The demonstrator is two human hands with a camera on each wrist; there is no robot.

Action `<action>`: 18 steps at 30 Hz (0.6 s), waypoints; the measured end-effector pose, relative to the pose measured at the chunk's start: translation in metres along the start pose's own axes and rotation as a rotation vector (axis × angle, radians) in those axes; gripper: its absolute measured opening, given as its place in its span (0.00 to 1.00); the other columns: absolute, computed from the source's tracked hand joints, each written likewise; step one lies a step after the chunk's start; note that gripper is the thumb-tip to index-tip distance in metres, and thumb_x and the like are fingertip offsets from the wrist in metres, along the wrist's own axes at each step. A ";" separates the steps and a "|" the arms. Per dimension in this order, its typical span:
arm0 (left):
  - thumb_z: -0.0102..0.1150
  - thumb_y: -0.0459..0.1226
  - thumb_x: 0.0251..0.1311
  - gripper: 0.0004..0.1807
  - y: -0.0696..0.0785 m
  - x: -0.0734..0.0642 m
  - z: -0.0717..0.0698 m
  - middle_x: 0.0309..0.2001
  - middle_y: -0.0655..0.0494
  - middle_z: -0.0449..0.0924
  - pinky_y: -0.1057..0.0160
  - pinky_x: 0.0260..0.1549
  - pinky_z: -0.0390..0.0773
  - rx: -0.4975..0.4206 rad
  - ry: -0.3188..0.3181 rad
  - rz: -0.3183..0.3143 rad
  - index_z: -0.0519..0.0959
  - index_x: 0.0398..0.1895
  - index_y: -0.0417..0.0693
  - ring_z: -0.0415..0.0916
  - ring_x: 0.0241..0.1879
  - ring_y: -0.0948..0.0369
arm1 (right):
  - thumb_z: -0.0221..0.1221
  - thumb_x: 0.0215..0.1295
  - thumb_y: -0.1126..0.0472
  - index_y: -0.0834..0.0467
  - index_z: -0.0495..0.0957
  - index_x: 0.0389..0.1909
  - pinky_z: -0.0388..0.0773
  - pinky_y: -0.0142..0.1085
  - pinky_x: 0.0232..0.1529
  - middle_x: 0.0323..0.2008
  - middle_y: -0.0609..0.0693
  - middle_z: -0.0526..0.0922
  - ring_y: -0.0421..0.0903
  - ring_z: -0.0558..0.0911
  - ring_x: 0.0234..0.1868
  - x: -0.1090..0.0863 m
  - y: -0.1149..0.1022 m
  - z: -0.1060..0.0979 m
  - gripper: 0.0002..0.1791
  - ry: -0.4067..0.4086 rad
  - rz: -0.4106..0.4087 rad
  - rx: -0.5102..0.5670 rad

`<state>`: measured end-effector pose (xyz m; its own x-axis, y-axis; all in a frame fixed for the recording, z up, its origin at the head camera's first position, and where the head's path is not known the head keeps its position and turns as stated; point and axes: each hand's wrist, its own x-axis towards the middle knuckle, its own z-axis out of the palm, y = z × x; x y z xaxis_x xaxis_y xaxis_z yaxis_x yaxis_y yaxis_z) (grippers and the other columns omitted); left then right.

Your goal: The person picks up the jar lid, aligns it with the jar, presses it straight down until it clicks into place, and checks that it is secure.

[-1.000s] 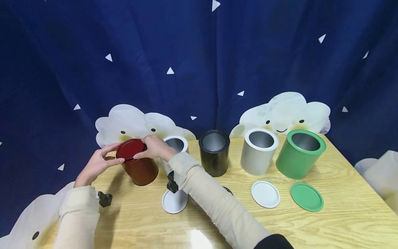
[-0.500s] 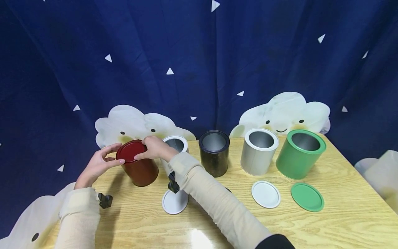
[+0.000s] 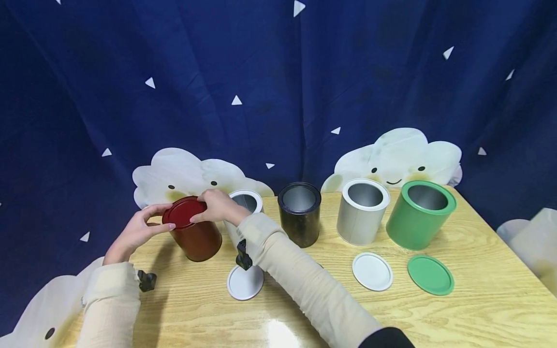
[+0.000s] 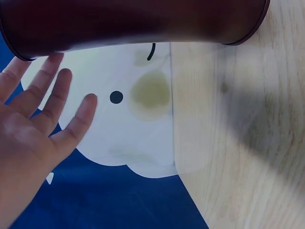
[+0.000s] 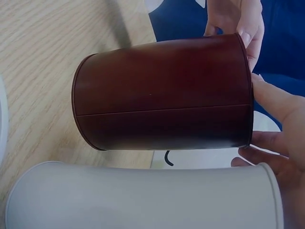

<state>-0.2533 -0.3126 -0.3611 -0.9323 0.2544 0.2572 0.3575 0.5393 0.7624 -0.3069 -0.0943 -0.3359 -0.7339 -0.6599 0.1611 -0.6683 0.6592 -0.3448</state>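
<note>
A dark red can stands upright at the table's left, with a red lid on its top. My left hand holds the lid's left side, its thumb at the front edge and a finger at the back; the other fingers spread beside the can in the left wrist view. On the opposite side my right hand grips the lid's edge between thumb and fingers. In the right wrist view its fingertips sit at the red can's rim, above a white can.
Right of the red can stand uncovered black, pale grey and green cans. White lids and a green lid lie in front. My right forearm crosses the table and partly hides a dark lid. A blue curtain hangs behind.
A dark gap at the front between the lid and the can's rim has closed; the lid now lies level on top. Both hands stay at its edge, barely moved.
</note>
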 end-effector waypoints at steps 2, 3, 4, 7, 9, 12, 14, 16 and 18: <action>0.62 0.30 0.51 0.25 0.001 0.000 0.000 0.42 0.62 0.75 0.73 0.35 0.72 0.022 -0.001 -0.004 0.70 0.53 0.30 0.68 0.41 0.73 | 0.64 0.50 0.45 0.58 0.79 0.47 0.68 0.25 0.38 0.37 0.46 0.81 0.40 0.77 0.40 -0.001 0.000 0.001 0.27 0.007 0.004 0.007; 0.62 0.30 0.51 0.25 0.001 0.000 0.000 0.42 0.61 0.75 0.72 0.35 0.71 0.037 -0.001 -0.008 0.70 0.53 0.31 0.68 0.41 0.73 | 0.65 0.50 0.45 0.58 0.79 0.47 0.68 0.25 0.37 0.37 0.46 0.81 0.40 0.77 0.40 -0.001 0.000 0.001 0.27 0.008 0.008 0.010; 0.63 0.31 0.51 0.25 0.002 0.000 0.000 0.42 0.59 0.75 0.71 0.36 0.71 0.051 -0.002 -0.010 0.70 0.53 0.31 0.67 0.41 0.73 | 0.64 0.50 0.45 0.59 0.79 0.47 0.68 0.25 0.38 0.37 0.47 0.81 0.40 0.77 0.40 -0.001 0.000 0.002 0.27 0.008 0.009 0.012; 0.63 0.32 0.51 0.25 0.002 -0.001 0.000 0.43 0.56 0.76 0.67 0.37 0.69 0.085 -0.003 -0.018 0.71 0.53 0.32 0.67 0.41 0.73 | 0.65 0.50 0.45 0.59 0.79 0.47 0.68 0.25 0.38 0.38 0.47 0.81 0.40 0.76 0.40 -0.002 -0.001 0.002 0.27 0.007 0.020 0.016; 0.63 0.32 0.51 0.25 0.002 -0.001 0.001 0.42 0.55 0.76 0.66 0.37 0.68 0.097 -0.004 -0.021 0.71 0.53 0.33 0.67 0.41 0.73 | 0.65 0.50 0.45 0.59 0.79 0.47 0.68 0.24 0.38 0.38 0.47 0.81 0.40 0.76 0.41 -0.003 -0.001 0.002 0.27 0.009 0.030 0.016; 0.63 0.33 0.51 0.25 0.002 -0.001 0.001 0.43 0.54 0.76 0.66 0.37 0.68 0.101 -0.005 -0.021 0.71 0.53 0.33 0.67 0.41 0.73 | 0.66 0.49 0.45 0.58 0.80 0.46 0.68 0.24 0.38 0.37 0.46 0.81 0.39 0.76 0.40 -0.003 -0.001 0.003 0.27 0.017 0.033 0.014; 0.63 0.33 0.51 0.25 0.001 -0.001 0.001 0.43 0.53 0.76 0.68 0.36 0.68 0.105 -0.006 -0.024 0.71 0.53 0.34 0.66 0.41 0.73 | 0.66 0.49 0.45 0.58 0.81 0.45 0.67 0.24 0.37 0.35 0.46 0.81 0.39 0.76 0.39 -0.002 -0.001 0.004 0.26 0.024 0.021 0.017; 0.63 0.33 0.52 0.25 0.000 -0.001 0.000 0.44 0.51 0.75 0.67 0.36 0.68 0.106 -0.012 -0.026 0.70 0.54 0.34 0.66 0.41 0.73 | 0.66 0.49 0.46 0.58 0.81 0.45 0.67 0.24 0.36 0.35 0.46 0.81 0.39 0.76 0.38 -0.003 0.000 0.004 0.25 0.033 0.007 0.021; 0.62 0.33 0.52 0.26 0.000 0.001 0.000 0.45 0.50 0.75 0.66 0.37 0.68 0.098 -0.023 -0.029 0.68 0.55 0.35 0.66 0.42 0.73 | 0.65 0.49 0.46 0.58 0.79 0.47 0.67 0.24 0.39 0.38 0.46 0.81 0.39 0.76 0.40 -0.003 0.001 0.004 0.27 0.042 -0.001 0.021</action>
<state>-0.2541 -0.3120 -0.3613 -0.9412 0.2553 0.2213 0.3351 0.6227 0.7071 -0.3050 -0.0934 -0.3406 -0.7378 -0.6446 0.2001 -0.6668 0.6502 -0.3641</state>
